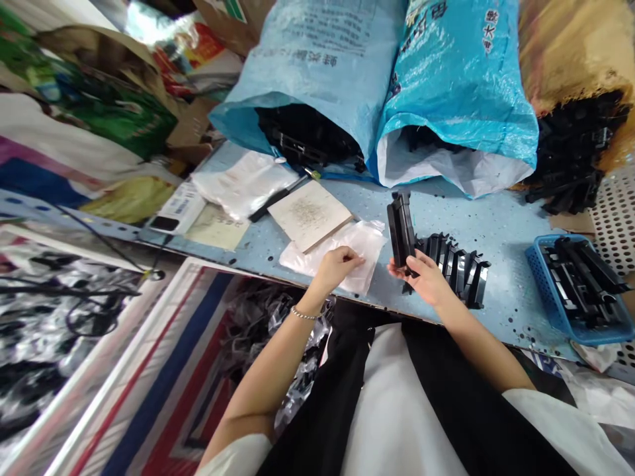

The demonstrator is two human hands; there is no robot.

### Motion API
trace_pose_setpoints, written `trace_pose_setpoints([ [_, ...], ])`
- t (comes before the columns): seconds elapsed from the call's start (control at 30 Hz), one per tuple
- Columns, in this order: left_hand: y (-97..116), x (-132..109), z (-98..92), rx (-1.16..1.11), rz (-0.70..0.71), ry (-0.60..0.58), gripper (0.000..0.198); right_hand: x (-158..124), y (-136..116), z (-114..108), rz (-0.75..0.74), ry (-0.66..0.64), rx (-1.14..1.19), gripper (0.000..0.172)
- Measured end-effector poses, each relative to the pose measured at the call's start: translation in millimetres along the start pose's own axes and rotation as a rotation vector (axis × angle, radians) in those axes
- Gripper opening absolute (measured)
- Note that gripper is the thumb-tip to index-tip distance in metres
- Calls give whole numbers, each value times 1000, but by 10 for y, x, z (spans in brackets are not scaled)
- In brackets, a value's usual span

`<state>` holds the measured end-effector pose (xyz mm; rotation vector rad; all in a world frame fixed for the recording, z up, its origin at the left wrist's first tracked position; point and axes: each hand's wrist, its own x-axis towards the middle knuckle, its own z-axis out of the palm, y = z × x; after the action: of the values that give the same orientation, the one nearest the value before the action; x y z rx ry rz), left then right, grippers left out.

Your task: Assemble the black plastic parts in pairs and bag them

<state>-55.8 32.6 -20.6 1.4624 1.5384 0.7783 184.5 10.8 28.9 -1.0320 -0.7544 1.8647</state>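
Observation:
My right hand [421, 274] is closed round a black plastic part [401, 228], long and ridged, held upright above the blue table. On the clear plastic bags [364, 248] my left hand [340, 264] rests with its fingers pinched together at the top bag; whether it has lifted an edge I cannot make out. Just right of my right hand, a row of similar black plastic parts [459, 268] lies side by side on the table. A square whitish board [310, 211] with dark specks covers part of the bags.
Two blue woven sacks [317, 59] with black parts inside lie along the back. A blue basket [540, 284] of black parts stands at the right. More clear bags [248, 178], a black pen-like tool [278, 198] and a white device [178, 208] occupy the left side.

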Motion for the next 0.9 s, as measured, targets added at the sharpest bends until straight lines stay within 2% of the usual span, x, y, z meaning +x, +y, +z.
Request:
trace_pose_setpoints([
  [0.13, 31, -2, 55, 86, 40, -26, 19, 258, 116, 224, 9, -51, 152, 40],
  [0.23, 104, -80, 24, 135, 67, -8, 13, 495, 308, 335, 17, 20, 205, 42],
  [0.33, 193, -201, -86, 347, 270, 42, 22, 643, 455, 366, 16, 133, 193, 42],
  [0.43, 241, -252, -185, 660, 402, -11, 31, 560, 431, 311, -14, 143, 178, 41],
  [0.5, 229, -223, -224, 690, 398, -41, 36, 347, 342, 218, -13, 80, 168, 41],
  [0.57, 191, -177, -253, 576, 393, -17, 44, 58, 264, 86, 74, -50, 158, 44],
  [0.63, 158, -160, -273, 427, 385, 29, 47, -208, 254, -53, 264, -216, 175, 49],
  [0.7, 156, -204, -266, 322, 389, 51, 49, -350, 325, -152, 497, -353, 232, 54],
  [0.77, 192, -307, -209, 283, 442, 52, 51, -329, 438, -178, 664, -422, 319, 55],
  [0.8, 220, -374, -163, 280, 493, 40, 53, -269, 489, -163, 700, -438, 363, 55],
  [0.9, 287, -571, -13, 267, 661, -37, 60, -46, 558, -57, 682, -444, 481, 52],
])
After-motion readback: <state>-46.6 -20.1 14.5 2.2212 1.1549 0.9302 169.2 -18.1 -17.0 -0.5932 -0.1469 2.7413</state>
